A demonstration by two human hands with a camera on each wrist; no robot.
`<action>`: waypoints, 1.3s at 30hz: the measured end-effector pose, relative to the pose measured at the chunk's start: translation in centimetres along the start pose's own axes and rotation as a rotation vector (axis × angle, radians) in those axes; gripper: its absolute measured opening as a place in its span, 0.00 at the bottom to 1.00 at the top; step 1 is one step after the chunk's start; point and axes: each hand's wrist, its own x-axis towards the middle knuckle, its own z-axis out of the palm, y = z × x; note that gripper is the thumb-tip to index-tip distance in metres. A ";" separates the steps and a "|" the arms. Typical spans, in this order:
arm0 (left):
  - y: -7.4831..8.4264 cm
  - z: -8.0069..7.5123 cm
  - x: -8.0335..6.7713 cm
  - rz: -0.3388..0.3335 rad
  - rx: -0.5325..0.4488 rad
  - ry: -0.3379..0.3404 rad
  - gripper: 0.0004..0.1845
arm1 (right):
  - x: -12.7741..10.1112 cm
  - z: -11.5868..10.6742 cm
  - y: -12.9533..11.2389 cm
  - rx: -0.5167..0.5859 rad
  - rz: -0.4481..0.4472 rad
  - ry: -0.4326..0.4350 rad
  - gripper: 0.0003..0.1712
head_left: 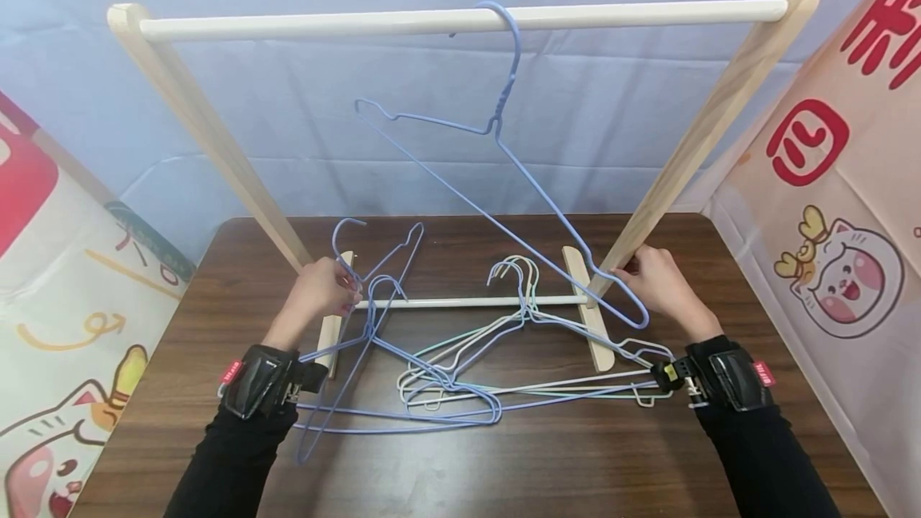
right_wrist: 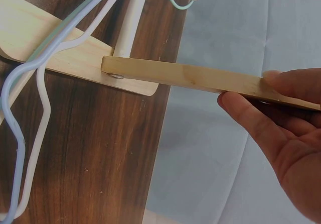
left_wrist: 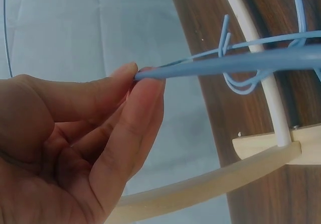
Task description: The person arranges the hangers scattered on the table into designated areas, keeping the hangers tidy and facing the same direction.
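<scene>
Grip, left hand (head_left: 320, 290): thumb and forefinger are pressed together on the wire of a blue hanger (left_wrist: 235, 62), pinching it near its end; the other fingers (left_wrist: 100, 148) lie loosely curled beneath. In the head view this hand sits at 9 o'clock of the rack's lower crossbar (head_left: 475, 301), against the foot of the left leg (head_left: 209, 134).

Grip, right hand (head_left: 658, 282): thumb below and fingers above close on the right wooden leg (right_wrist: 200, 77) of the rack, low down, at 3 o'clock of the crossbar. The leg is bolted to a flat wooden foot (right_wrist: 60, 48) lying on the bench (head_left: 504, 454).

Hangers: the pinched blue hanger lies among a loose tangle of blue, white and pale green wire hangers (head_left: 460, 378) on the bench at 6 o'clock of the crossbar, several passing over the right foot. One further blue hanger (head_left: 496, 126) hangs by its hook from the white top rail (head_left: 460, 20) at 12 o'clock, tilted, its lower corner reaching down near the right hand.

Surface and room: the bench is dark wood-grain. A pale blue cloth (head_left: 432, 150) hangs behind it. Printed banners (head_left: 842, 206) stand at 3 and 9 o'clock, showing cartoon cats.

Writing: the right banner carries large red characters, cut by the frame edge. Each black wrist strap (head_left: 262, 382) bears a small red tag, too small to read.
</scene>
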 end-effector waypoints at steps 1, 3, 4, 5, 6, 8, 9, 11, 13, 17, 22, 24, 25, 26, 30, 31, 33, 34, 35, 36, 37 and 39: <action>0.1 0.0 0.0 -0.001 -0.004 -0.003 0.03 | 0.0 0.0 0.0 -0.001 0.000 0.004 0.09; 0.1 0.0 0.0 0.004 -0.002 -0.007 0.03 | 0.0 0.0 0.0 0.004 0.000 0.004 0.09; 0.2 0.0 0.0 0.006 -0.003 -0.009 0.03 | 0.0 -0.1 0.0 0.007 0.002 0.002 0.08; 0.2 0.0 0.0 0.008 -0.007 -0.012 0.03 | 0.1 -0.1 -0.1 0.011 0.005 0.001 0.09; 0.3 0.0 0.0 0.010 -0.011 -0.014 0.03 | 0.1 -0.1 -0.1 0.015 0.008 -0.002 0.09; 0.3 0.0 -0.1 0.018 -0.017 -0.019 0.03 | 0.1 -0.1 -0.1 0.022 0.013 -0.012 0.09; 0.3 0.1 -0.1 0.020 -0.031 -0.024 0.03 | 0.1 -0.2 -0.1 0.024 0.014 -0.015 0.09; 0.4 0.1 -0.1 0.019 -0.047 -0.029 0.03 | 0.1 -0.2 -0.1 0.027 0.017 -0.020 0.10; 0.4 0.2 0.0 0.019 -0.058 -0.034 0.03 | 0.1 -0.2 -0.1 0.027 0.018 -0.024 0.10; 0.4 0.4 0.1 0.016 -0.086 -0.047 0.03 | 0.1 -0.3 -0.1 0.026 0.020 -0.023 0.10; 0.7 0.6 0.1 0.036 -0.102 -0.053 0.03 | 0.1 -0.2 -0.1 0.020 0.015 -0.020 0.10; 0.8 0.7 0.1 0.040 -0.109 -0.054 0.03 | 0.1 -0.2 -0.1 0.018 0.011 -0.020 0.10; 0.9 0.7 0.0 0.040 -0.116 -0.056 0.03 | 0.1 -0.2 -0.1 0.018 0.009 -0.019 0.10; 0.9 0.7 0.0 0.040 -0.127 -0.060 0.03 | 0.1 -0.2 -0.1 0.019 0.009 -0.018 0.10; 1.3 0.6 -0.1 0.044 -0.127 -0.069 0.03 | 0.1 -0.2 -0.1 0.022 0.005 -0.017 0.10; 1.4 0.5 -0.1 0.046 -0.127 -0.069 0.03 | 0.1 -0.2 -0.1 0.025 0.006 -0.018 0.10; 1.6 0.3 -0.2 0.050 -0.118 -0.068 0.03 | 0.1 -0.2 -0.1 0.031 0.009 -0.023 0.10; 1.7 0.2 -0.2 0.051 -0.119 -0.067 0.02 | 0.0 -0.2 -0.1 0.032 0.012 -0.027 0.10; 1.8 0.1 -0.3 0.049 -0.119 -0.066 0.02 | 0.0 -0.2 -0.1 0.033 0.013 -0.028 0.09; 1.9 0.1 -0.3 0.047 -0.120 -0.065 0.02 | 0.0 -0.2 -0.1 0.035 0.017 -0.030 0.09; 2.0 0.0 -0.4 0.045 -0.122 -0.065 0.02 | 0.0 -0.2 -0.1 0.037 0.018 -0.032 0.09; 2.1 -0.1 -0.4 0.042 -0.118 -0.062 0.02 | 0.0 -0.2 -0.1 0.037 0.020 -0.033 0.09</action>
